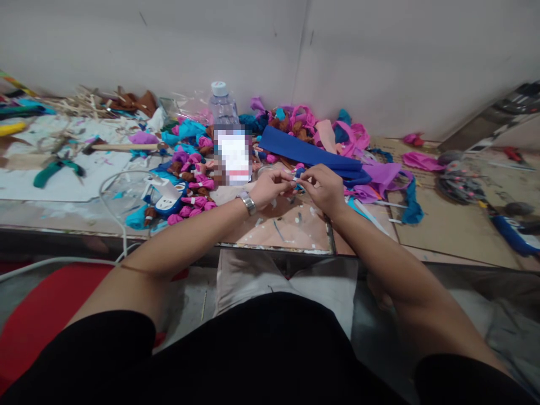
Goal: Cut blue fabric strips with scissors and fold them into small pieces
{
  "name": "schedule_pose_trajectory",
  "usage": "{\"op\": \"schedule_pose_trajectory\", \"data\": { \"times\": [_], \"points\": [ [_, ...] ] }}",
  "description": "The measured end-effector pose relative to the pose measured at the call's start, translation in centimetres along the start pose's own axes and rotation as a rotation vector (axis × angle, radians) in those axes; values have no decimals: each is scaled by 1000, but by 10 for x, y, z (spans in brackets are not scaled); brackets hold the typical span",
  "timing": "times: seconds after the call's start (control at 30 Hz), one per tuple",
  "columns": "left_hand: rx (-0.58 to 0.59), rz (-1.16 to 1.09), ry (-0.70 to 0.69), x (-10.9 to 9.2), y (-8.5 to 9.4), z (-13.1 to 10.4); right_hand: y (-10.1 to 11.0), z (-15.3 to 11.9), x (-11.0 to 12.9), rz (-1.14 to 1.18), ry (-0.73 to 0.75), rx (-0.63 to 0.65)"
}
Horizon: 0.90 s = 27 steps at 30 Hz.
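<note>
Close together over the table's front part, my left hand (271,188) and my right hand (324,187) pinch a small blue fabric piece (298,172) with a bit of white on it. Fingertips cover much of this piece, so its full shape is hidden. Just behind my right hand lies a long folded strip of dark blue fabric (310,151). Beside my left hand a phone with a lit screen (235,154) leans upright against a clear bottle (223,107). Small twisted bundles of pink fabric (201,184), some with white bands, lie to the left.
Left of the bundles are a blue and white device (171,199) with a white cable (101,191), a hammer (122,147) and green-handled pliers (59,169). Purple fabric (383,177) lies at the right. Farther right are a round dish of small bits (459,180) and a blue-handled tool (514,230).
</note>
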<state>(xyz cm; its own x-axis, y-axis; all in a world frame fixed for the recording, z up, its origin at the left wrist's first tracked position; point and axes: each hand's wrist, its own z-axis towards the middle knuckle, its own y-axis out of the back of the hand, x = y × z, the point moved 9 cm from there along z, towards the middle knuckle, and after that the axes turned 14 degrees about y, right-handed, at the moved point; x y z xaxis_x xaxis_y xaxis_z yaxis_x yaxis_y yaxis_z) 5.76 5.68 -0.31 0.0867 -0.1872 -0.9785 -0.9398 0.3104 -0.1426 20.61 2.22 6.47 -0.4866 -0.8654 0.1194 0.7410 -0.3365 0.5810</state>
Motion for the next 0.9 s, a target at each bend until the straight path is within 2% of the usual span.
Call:
{"op": "schedule_pose_trajectory", "data": {
  "times": [0.37, 0.57, 0.9],
  "points": [
    [-14, -33, -41, 0, 4, 4, -1, -3, -2, 7, -67, 14],
    [-18, -50, -20, 4, 5, 5, -1, -5, -3, -9, -67, -17],
    [-19, -75, -42, 3, 5, 4, -1, -4, -7, 42, -170, -59]
  ]
}}
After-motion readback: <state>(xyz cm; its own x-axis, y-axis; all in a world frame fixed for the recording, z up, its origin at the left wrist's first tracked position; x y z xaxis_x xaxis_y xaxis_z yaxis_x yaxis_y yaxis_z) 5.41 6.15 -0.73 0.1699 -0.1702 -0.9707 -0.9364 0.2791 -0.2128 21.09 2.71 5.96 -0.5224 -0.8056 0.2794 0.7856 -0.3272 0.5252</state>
